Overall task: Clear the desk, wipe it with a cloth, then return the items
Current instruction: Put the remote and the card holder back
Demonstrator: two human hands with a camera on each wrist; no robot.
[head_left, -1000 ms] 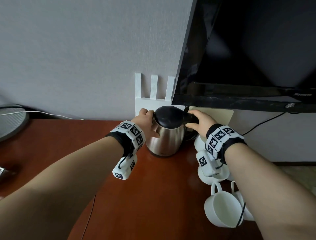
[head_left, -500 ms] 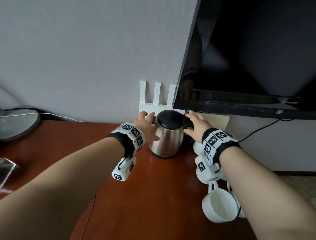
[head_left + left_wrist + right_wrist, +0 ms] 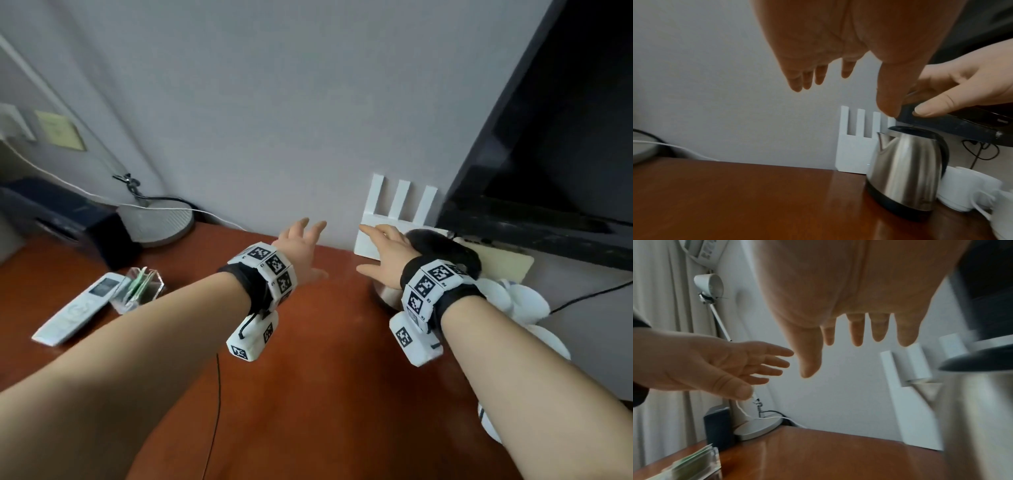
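The kettle stands upright at the counter's back, spout facing left, just beside the cups, both the left hand and right hand spread, holding nothing.

From the head view my right hand and wrist hide most of the kettle. The cups sit partly behind my forearm, and the right wrist view smears the kettle badly.

The kettle stands on the desk at the right rear; the router against the wall behind it; cups just right of the kettle; the monitor above them; at left, the remote beside the card holder; the lamp base behind those.
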